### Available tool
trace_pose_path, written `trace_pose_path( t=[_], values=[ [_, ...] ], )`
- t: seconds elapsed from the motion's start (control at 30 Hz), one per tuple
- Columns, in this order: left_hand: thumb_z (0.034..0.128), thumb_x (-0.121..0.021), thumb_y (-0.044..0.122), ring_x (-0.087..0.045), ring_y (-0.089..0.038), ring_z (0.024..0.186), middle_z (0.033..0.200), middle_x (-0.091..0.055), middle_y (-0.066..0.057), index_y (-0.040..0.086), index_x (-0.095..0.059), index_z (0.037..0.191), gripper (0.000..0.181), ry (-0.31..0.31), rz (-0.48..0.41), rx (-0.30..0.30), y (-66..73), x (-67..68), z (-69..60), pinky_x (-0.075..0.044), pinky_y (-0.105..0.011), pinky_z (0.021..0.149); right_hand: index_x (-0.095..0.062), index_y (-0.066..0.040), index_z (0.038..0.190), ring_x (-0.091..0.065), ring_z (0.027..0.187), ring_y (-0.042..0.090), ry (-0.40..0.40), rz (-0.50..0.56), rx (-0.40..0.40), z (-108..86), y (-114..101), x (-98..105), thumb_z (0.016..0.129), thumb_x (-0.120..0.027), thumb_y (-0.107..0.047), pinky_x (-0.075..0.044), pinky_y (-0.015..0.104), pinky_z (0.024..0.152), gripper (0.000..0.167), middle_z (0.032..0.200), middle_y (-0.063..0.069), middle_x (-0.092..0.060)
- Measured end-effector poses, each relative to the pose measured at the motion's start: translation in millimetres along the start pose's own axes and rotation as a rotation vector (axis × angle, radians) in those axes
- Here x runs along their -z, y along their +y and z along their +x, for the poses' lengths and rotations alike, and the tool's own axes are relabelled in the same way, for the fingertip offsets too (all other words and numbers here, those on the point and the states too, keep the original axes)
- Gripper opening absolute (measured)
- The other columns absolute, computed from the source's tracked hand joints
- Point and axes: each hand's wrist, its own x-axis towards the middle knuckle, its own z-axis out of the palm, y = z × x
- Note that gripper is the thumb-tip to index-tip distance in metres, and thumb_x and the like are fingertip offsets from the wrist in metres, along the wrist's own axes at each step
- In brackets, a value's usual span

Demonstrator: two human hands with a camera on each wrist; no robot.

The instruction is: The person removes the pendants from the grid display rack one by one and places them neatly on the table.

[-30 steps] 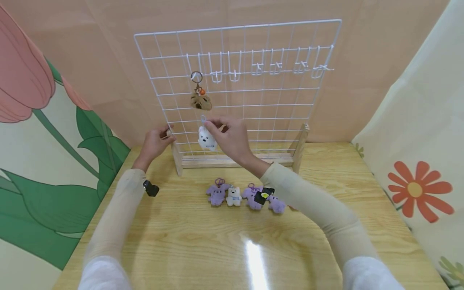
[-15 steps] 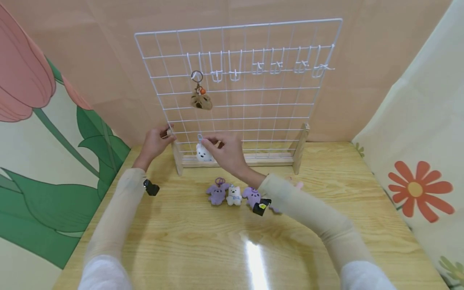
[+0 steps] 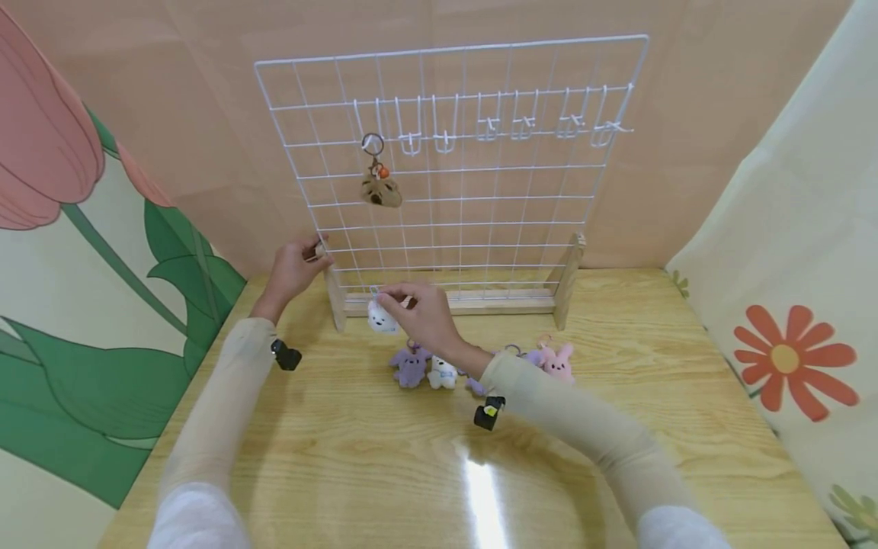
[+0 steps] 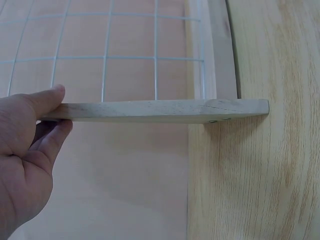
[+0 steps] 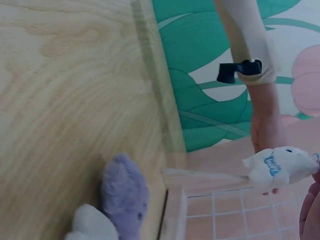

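Observation:
My right hand (image 3: pixel 425 316) pinches a white plush keychain (image 3: pixel 381 316) by its top ring, in front of the rack's lower left. In the right wrist view the white plush keychain (image 5: pixel 282 167) shows blue lettering on its body, while only a few fingers (image 5: pixel 311 212) appear at the edge. With thumb and fingers my left hand (image 3: pixel 293 268) grips the left wooden upright (image 3: pixel 334 293) of the white wire grid rack (image 3: pixel 459 168). Up close in the left wrist view, the left hand (image 4: pixel 30 150) pinches the tip of that wooden upright (image 4: pixel 160 110).
A brown plush keychain (image 3: pixel 380 191) hangs from the leftmost of several white hooks (image 3: pixel 446 141). On the table lie a purple plush (image 3: pixel 410 369), a white plush with a bow (image 3: pixel 443 374), a pink bunny plush (image 3: pixel 559 364) and more purple plushes partly behind the right arm.
My right hand has come down along the grid and nearer, bringing the white plush keychain from below the brown one to the rack's base. The left hand keeps its place on the upright.

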Motion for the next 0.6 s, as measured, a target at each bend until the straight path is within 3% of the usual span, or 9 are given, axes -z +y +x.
trace_pose_path(
  t=[0.13, 0.37, 0.6],
  values=[
    [0.0970, -0.071, 0.008, -0.061, -0.036, 0.127, 0.135, -0.061, -0.028, -0.002, -0.054, 0.145, 0.052, 0.004, -0.012, 0.005, -0.3, 0.1, -0.5, -0.058, -0.032, 0.096, -0.081, -0.011, 0.101, -0.064, 0.081, 0.007, -0.020, 0.005, -0.019, -8.1, 3.8, -6.5, 0.098, -0.073, -0.023, -0.058, 0.028, 0.065, 0.015, 0.096, 0.000, -0.078],
    [0.0974, -0.071, 0.011, -0.061, -0.036, 0.127, 0.135, -0.062, -0.026, -0.001, -0.054, 0.145, 0.052, 0.007, 0.006, 0.008, -0.5, 0.4, -0.5, -0.057, -0.036, 0.098, -0.082, -0.014, 0.101, -0.060, 0.077, 0.008, -0.044, -0.017, -0.050, -21.2, 11.7, -18.9, 0.096, -0.074, -0.025, -0.056, 0.023, 0.063, 0.015, 0.098, -0.004, -0.078],
    [0.0971, -0.071, 0.009, -0.061, -0.037, 0.126, 0.125, -0.066, -0.025, -0.002, -0.055, 0.144, 0.051, 0.021, 0.022, -0.011, -1.1, -0.2, 0.7, -0.058, -0.031, 0.096, -0.083, -0.014, 0.100, -0.060, 0.071, 0.010, -0.076, 0.006, -0.091, -33.9, 17.0, -29.3, 0.096, -0.075, -0.025, -0.054, 0.022, 0.059, 0.014, 0.096, -0.003, -0.079]
  ],
)
